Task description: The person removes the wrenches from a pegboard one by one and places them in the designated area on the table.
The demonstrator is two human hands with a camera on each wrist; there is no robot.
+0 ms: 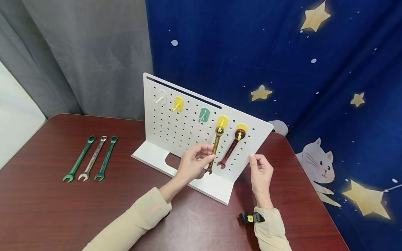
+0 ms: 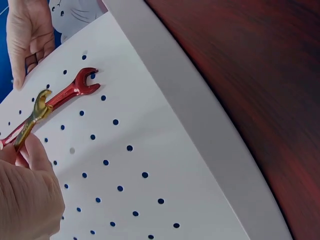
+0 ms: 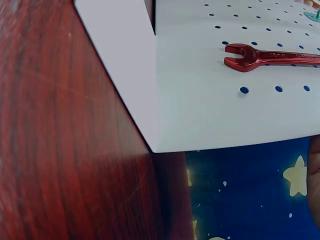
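My left hand (image 1: 192,163) pinches the shank of a gold combination wrench (image 1: 215,145) between thumb and fingers. The wrench hangs nearly upright, its ring end at a yellow hook (image 1: 223,121) and its open jaw pointing down, in front of the white pegboard (image 1: 176,134). To its right, a red combination wrench (image 1: 230,150) hangs slanted from another yellow hook (image 1: 243,128). With thumb in front and fingers curled behind, my right hand (image 1: 261,176) grips the board's right edge. In the left wrist view the gold wrench's open end (image 2: 40,108) overlaps the red one.
On the left of the dark red table (image 1: 125,209) lie a green wrench (image 1: 79,159), a silver wrench (image 1: 93,158) and a teal wrench (image 1: 106,158). Bare hooks on the board are white (image 1: 161,97), yellow (image 1: 178,104) and green (image 1: 204,115). Curtains hang behind.
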